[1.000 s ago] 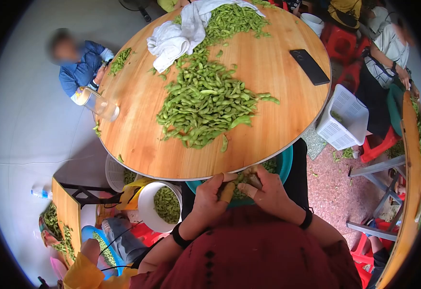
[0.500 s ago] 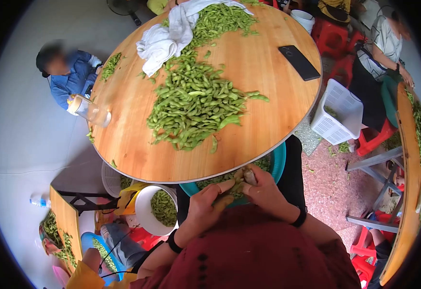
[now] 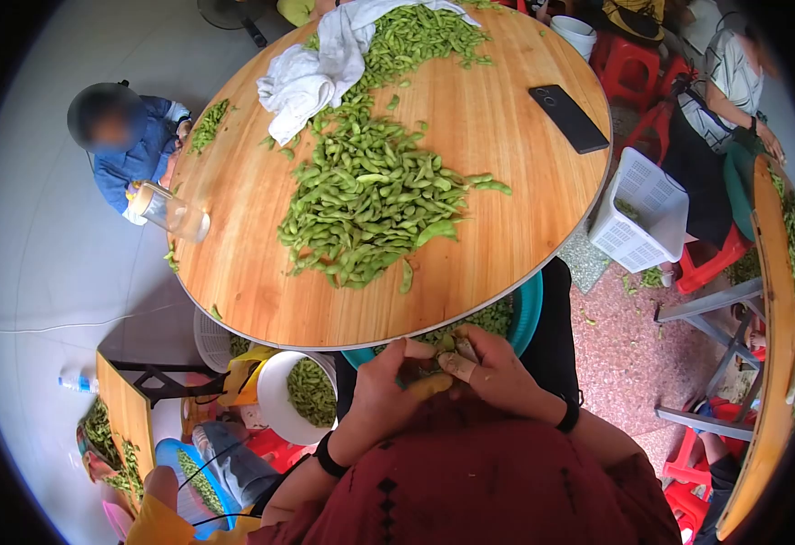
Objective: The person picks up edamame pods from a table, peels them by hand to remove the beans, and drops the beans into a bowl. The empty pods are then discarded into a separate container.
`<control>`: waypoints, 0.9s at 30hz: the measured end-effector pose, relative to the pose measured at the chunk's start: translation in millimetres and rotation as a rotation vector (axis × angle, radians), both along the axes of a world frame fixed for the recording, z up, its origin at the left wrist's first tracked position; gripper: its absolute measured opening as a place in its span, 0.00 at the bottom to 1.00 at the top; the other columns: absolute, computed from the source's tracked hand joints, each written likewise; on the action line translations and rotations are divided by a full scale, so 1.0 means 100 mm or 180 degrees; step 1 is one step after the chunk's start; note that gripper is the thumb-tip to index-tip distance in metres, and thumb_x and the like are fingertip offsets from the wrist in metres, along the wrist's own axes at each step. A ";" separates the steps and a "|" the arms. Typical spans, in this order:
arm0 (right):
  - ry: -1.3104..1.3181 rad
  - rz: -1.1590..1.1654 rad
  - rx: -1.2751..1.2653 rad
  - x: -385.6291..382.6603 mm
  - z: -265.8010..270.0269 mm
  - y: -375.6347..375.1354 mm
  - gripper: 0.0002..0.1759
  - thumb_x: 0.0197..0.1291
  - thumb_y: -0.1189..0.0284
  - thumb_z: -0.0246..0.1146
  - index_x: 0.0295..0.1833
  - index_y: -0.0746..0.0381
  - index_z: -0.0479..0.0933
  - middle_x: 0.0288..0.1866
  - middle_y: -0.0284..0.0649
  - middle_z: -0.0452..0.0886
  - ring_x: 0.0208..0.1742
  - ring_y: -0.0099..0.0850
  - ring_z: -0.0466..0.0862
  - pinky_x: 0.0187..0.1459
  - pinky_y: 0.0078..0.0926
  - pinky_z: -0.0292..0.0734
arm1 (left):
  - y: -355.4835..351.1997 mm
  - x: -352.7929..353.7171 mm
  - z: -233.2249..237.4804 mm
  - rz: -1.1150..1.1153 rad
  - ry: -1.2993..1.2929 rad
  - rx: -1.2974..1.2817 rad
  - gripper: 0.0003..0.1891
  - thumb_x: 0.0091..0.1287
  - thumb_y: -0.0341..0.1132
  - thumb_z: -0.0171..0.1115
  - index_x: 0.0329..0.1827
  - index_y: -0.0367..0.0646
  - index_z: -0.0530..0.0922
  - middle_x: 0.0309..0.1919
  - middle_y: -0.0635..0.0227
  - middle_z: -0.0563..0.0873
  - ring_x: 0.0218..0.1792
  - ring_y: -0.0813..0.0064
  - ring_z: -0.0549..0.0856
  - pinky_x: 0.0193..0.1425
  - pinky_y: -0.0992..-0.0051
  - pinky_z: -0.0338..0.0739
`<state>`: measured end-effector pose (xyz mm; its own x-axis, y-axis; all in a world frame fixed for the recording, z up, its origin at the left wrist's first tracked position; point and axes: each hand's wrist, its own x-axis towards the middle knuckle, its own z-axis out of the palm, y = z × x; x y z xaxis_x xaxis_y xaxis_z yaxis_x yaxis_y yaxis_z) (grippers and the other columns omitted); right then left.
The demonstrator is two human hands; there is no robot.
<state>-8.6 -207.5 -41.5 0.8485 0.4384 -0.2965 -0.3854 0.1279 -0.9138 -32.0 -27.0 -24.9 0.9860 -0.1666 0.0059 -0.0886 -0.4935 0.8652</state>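
We look down on a round wooden desk (image 3: 516, 227). A broad heap of green pods (image 3: 370, 200) covers its middle and runs up to the far edge, where a crumpled white cloth (image 3: 311, 68) lies over it. Off the right edge a white slatted basket (image 3: 641, 211) stands on the floor. A teal basin (image 3: 531, 309) with pods in it sits under the near edge, half hidden by the rim, and left of it is a white bucket (image 3: 279, 400), also holding pods. A black phone (image 3: 568, 118) lies flat near the right edge, and a clear jar (image 3: 172, 211) is at the left edge. Just below the near edge, over the basin, the left hand (image 3: 381, 395) and the right hand (image 3: 499, 374) meet with fingers drawn in narrow. Both pinch one pod (image 3: 453, 346), which is small, dull green and mostly covered by the fingertips.
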 end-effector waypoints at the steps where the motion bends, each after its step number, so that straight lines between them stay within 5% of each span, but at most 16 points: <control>1: -0.0414 -0.0034 -0.0195 0.01 -0.03 0.00 0.07 0.65 0.74 0.62 0.45 0.64 0.74 0.28 0.33 0.76 0.26 0.20 0.75 0.29 0.22 0.71 | 0.01 0.01 -0.03 -0.0005 -0.0001 -0.0006 0.16 0.57 0.28 0.74 0.46 0.39 0.79 0.35 0.65 0.87 0.34 0.72 0.88 0.41 0.74 0.81; 4: -0.1589 -0.0160 -0.0846 0.04 -0.07 -0.03 0.07 0.60 0.77 0.63 0.43 0.66 0.74 0.27 0.39 0.75 0.27 0.25 0.77 0.30 0.27 0.72 | 0.02 0.02 -0.11 0.0028 -0.0044 -0.0317 0.18 0.58 0.27 0.71 0.52 0.39 0.79 0.36 0.64 0.86 0.35 0.73 0.86 0.42 0.75 0.80; 7: -0.1572 -0.0282 -0.1084 0.00 -0.20 -0.01 0.07 0.56 0.77 0.64 0.41 0.65 0.76 0.27 0.37 0.75 0.28 0.24 0.75 0.32 0.27 0.72 | -0.03 0.06 -0.05 -0.0271 -0.0358 -0.0074 0.22 0.61 0.24 0.66 0.61 0.39 0.77 0.39 0.62 0.86 0.36 0.75 0.86 0.42 0.75 0.80; 9: -0.1583 -0.0350 -0.1078 -0.01 -0.16 0.00 0.08 0.56 0.78 0.63 0.42 0.66 0.76 0.28 0.41 0.75 0.28 0.28 0.76 0.33 0.29 0.72 | -0.06 0.04 -0.07 -0.0369 -0.0030 -0.0310 0.26 0.64 0.25 0.62 0.67 0.41 0.74 0.41 0.54 0.84 0.38 0.63 0.85 0.41 0.71 0.80; 13: -0.1908 -0.0223 -0.0817 -0.05 -0.19 -0.02 0.09 0.57 0.78 0.62 0.44 0.68 0.75 0.30 0.47 0.77 0.30 0.38 0.79 0.34 0.34 0.74 | -0.02 0.05 -0.14 -0.0408 0.0113 0.0126 0.26 0.63 0.26 0.61 0.67 0.40 0.74 0.40 0.52 0.83 0.38 0.55 0.84 0.41 0.68 0.79; 16: -0.1362 -0.0445 -0.0488 -0.07 -0.13 -0.02 0.08 0.59 0.76 0.65 0.43 0.65 0.76 0.31 0.44 0.79 0.32 0.32 0.81 0.35 0.30 0.75 | -0.07 0.07 -0.06 -0.0440 -0.0748 0.0706 0.21 0.65 0.26 0.58 0.62 0.39 0.77 0.39 0.54 0.84 0.37 0.59 0.84 0.39 0.70 0.78; 18: -0.1488 -0.0383 -0.0596 -0.05 -0.12 -0.05 0.08 0.60 0.75 0.65 0.44 0.65 0.76 0.32 0.45 0.79 0.32 0.35 0.82 0.35 0.30 0.75 | -0.06 0.05 -0.04 -0.0520 -0.0582 0.0811 0.18 0.61 0.26 0.62 0.55 0.38 0.79 0.35 0.53 0.81 0.36 0.51 0.83 0.39 0.63 0.78; 24: -0.1942 -0.0341 -0.0746 -0.07 -0.22 -0.07 0.09 0.61 0.73 0.66 0.43 0.65 0.75 0.33 0.46 0.80 0.34 0.42 0.82 0.36 0.32 0.76 | -0.07 0.03 -0.09 -0.0651 -0.0480 0.0848 0.08 0.60 0.26 0.63 0.42 0.38 0.80 0.34 0.53 0.80 0.35 0.49 0.82 0.38 0.62 0.78; 27: -0.2355 -0.0500 -0.0797 -0.07 -0.26 -0.05 0.14 0.60 0.70 0.68 0.49 0.61 0.74 0.39 0.50 0.80 0.37 0.45 0.83 0.39 0.37 0.78 | -0.02 0.00 -0.21 -0.0551 -0.0666 0.1031 0.14 0.59 0.27 0.65 0.48 0.38 0.81 0.39 0.51 0.83 0.36 0.53 0.85 0.36 0.64 0.77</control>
<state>-15.2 -212.3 -67.0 0.9101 0.2920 0.2940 0.3380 -0.1127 -0.9344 -31.6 -29.3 -45.8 0.9264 -0.3557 0.1232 -0.3513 -0.6993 0.6225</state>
